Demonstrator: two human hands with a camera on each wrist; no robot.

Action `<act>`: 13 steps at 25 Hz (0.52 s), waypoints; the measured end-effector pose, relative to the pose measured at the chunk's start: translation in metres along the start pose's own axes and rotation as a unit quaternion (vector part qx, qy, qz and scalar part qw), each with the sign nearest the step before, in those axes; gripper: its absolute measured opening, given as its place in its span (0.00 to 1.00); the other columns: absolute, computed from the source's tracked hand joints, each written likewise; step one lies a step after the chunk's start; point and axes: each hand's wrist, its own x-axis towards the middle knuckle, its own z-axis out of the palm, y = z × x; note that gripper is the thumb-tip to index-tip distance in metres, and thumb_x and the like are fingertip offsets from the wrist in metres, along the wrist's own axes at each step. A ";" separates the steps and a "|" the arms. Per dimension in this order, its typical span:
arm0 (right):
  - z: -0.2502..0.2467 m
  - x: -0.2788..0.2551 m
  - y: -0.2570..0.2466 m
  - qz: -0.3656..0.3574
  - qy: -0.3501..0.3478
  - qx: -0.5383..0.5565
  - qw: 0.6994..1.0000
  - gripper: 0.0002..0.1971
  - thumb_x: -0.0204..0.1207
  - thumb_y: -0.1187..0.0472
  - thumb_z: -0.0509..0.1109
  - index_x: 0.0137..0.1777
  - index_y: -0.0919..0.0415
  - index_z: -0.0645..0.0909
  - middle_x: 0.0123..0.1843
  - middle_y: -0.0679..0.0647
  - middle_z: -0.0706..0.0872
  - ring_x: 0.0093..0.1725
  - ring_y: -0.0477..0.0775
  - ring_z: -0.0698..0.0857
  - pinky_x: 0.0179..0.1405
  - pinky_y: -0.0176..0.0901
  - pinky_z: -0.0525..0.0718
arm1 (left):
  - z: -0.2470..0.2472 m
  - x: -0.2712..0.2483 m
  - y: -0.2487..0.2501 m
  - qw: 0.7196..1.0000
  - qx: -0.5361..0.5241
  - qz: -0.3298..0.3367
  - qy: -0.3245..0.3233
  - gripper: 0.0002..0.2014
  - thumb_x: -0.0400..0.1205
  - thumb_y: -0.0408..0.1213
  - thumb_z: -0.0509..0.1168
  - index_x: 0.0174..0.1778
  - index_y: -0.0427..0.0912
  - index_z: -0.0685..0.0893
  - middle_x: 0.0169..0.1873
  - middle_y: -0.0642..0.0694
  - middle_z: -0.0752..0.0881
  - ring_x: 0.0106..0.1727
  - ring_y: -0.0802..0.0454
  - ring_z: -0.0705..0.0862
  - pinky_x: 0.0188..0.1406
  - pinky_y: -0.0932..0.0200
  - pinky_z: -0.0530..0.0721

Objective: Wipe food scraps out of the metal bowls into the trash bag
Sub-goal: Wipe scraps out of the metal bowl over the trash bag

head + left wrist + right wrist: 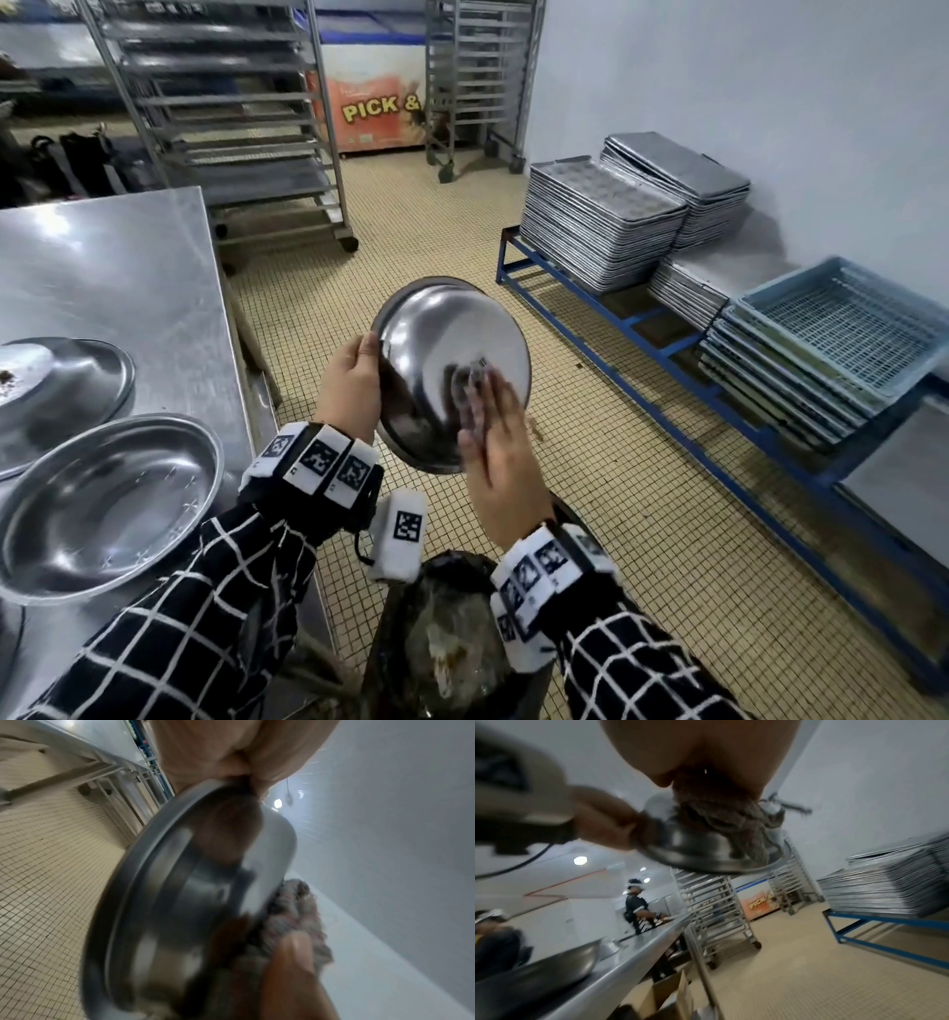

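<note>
My left hand [349,380] grips the rim of a metal bowl [447,349] and holds it tilted in the air above the black trash bag [452,642]. My right hand [498,452] lies with straight fingers on the bowl's shiny rounded side and presses a grey cloth [470,380] against it. The left wrist view shows the bowl [180,892] blurred, with the cloth [295,912] bunched under my right thumb. In the right wrist view the cloth [718,817] sits wadded on the bowl's dome [693,850]. The bag holds wet scraps.
A steel table [128,267] on my left carries an empty bowl [102,503] and another bowl [67,380] with brown scraps. Stacked baking trays [601,226] and blue crates [842,329] sit on a low blue frame at the right. Wheeled racks [231,103] stand behind.
</note>
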 end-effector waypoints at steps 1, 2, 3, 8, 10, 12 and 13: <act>0.009 -0.007 -0.003 -0.023 -0.007 -0.007 1.000 0.30 0.85 0.44 0.44 0.84 0.52 0.44 0.86 0.47 0.44 0.84 0.50 0.45 0.78 0.58 0.64 | 0.001 0.000 0.000 1.000 -0.009 -0.003 -0.001 0.12 0.87 0.47 0.55 0.46 0.48 0.81 0.41 0.45 0.85 0.45 0.44 0.84 0.51 0.46 0.85; 0.014 -0.009 -0.005 -0.035 -0.005 -0.021 0.999 0.31 0.85 0.43 0.42 0.84 0.53 0.41 0.86 0.48 0.42 0.84 0.50 0.42 0.80 0.60 0.59 | 0.003 -0.001 -0.001 1.000 -0.017 -0.002 -0.004 0.13 0.87 0.47 0.55 0.44 0.48 0.81 0.40 0.44 0.84 0.42 0.45 0.84 0.48 0.47 0.85; 0.015 -0.005 -0.007 -0.041 0.002 -0.037 0.998 0.31 0.85 0.43 0.40 0.84 0.55 0.41 0.86 0.50 0.42 0.84 0.50 0.41 0.82 0.60 0.54 | 0.005 -0.004 0.000 0.999 -0.030 -0.004 -0.010 0.12 0.87 0.46 0.55 0.43 0.48 0.80 0.38 0.45 0.83 0.38 0.47 0.83 0.42 0.51 0.85; -0.013 0.054 -0.010 -0.011 0.072 -0.010 0.997 0.29 0.84 0.44 0.40 0.83 0.52 0.46 0.85 0.48 0.45 0.84 0.49 0.42 0.83 0.47 0.44 | 0.013 -0.019 0.003 0.996 -0.059 0.006 -0.061 0.13 0.88 0.41 0.54 0.43 0.45 0.82 0.36 0.48 0.85 0.35 0.55 0.84 0.31 0.66 0.82; -0.028 0.075 0.004 0.036 0.083 -0.028 0.995 0.26 0.85 0.44 0.41 0.81 0.47 0.43 0.85 0.48 0.46 0.84 0.51 0.43 0.83 0.49 0.45 | 0.012 -0.017 0.008 0.995 -0.082 -0.014 -0.057 0.12 0.88 0.43 0.54 0.47 0.47 0.83 0.41 0.47 0.86 0.44 0.50 0.86 0.41 0.60 0.85; -0.035 0.074 0.019 0.100 0.053 -0.008 0.994 0.24 0.86 0.47 0.44 0.78 0.44 0.39 0.85 0.47 0.43 0.83 0.50 0.40 0.83 0.58 0.49 | 0.009 -0.010 0.009 0.995 -0.090 -0.036 -0.030 0.12 0.88 0.45 0.55 0.49 0.48 0.83 0.45 0.45 0.86 0.51 0.45 0.86 0.54 0.49 0.86; -0.034 0.067 0.023 0.128 0.034 0.011 0.991 0.24 0.87 0.48 0.44 0.77 0.44 0.38 0.84 0.45 0.41 0.82 0.48 0.38 0.83 0.59 0.50 | 0.006 -0.008 0.009 0.995 -0.094 -0.041 -0.012 0.12 0.87 0.46 0.54 0.47 0.49 0.83 0.45 0.45 0.86 0.51 0.44 0.85 0.57 0.45 0.85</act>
